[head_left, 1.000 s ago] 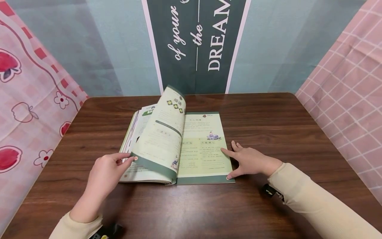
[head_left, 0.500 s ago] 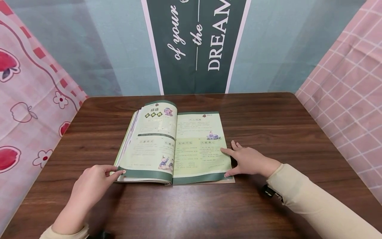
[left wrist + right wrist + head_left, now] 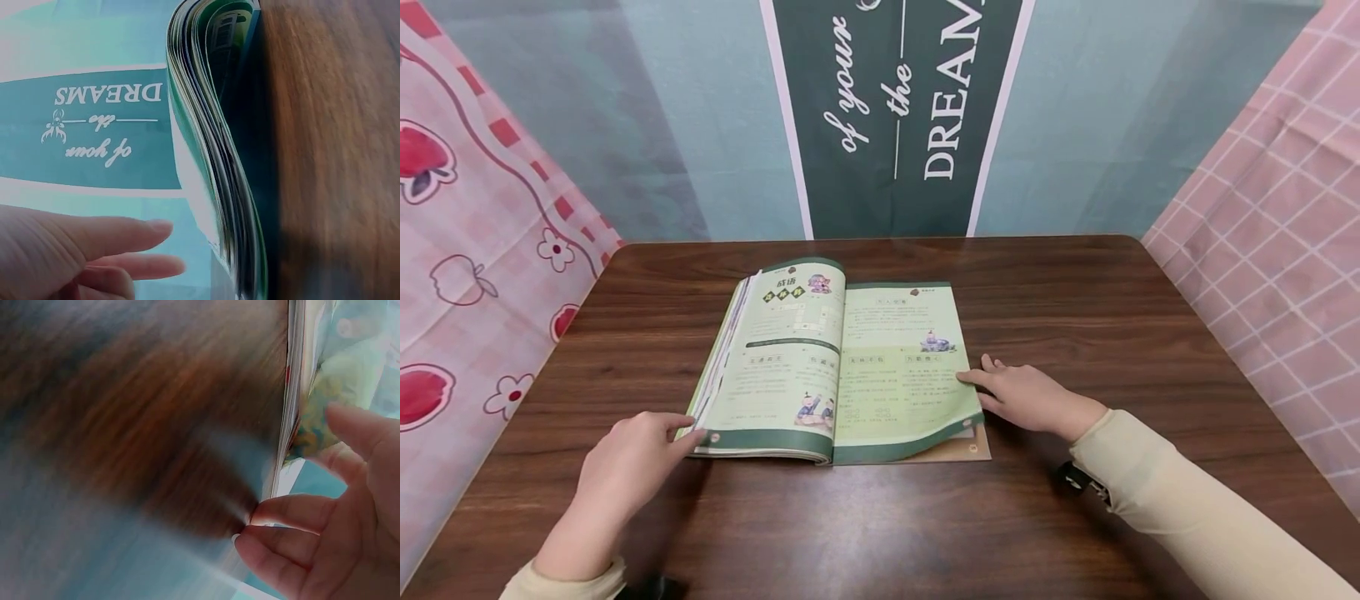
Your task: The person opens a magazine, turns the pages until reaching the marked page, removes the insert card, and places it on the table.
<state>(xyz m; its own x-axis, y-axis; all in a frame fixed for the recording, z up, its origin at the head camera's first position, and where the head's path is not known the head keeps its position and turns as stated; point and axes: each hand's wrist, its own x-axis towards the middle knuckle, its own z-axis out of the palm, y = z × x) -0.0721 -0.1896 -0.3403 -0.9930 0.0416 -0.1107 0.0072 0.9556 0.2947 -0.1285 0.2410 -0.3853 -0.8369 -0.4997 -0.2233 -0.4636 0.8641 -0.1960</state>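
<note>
An open book point(image 3: 775, 392) with green-banded pages lies on the wooden table point(image 3: 880, 533). My left hand point(image 3: 628, 462) is at its lower left corner, thumb over the green band in the head view. In the left wrist view, that hand's thumb and forefinger extend toward the page edges with a gap between them. My right hand point(image 3: 1026, 398) lies at the book's right edge, forefinger reaching over the page. The right page point(image 3: 910, 408) curls up at its lower corner, baring a brownish sheet point(image 3: 951, 450) beneath. The right thumb is hidden behind this page in the head view.
A blue-green cloth backdrop point(image 3: 715, 108) with a dark lettered panel point(image 3: 895, 200) hangs behind the table. Pink patterned cloth point(image 3: 475, 250) stands at the left and pink checked cloth point(image 3: 1285, 208) at the right.
My left hand has moved left and toward me, laying a turned page down on the left side, and its fingers have parted. The right page's lower corner has lifted beside my right thumb.
</note>
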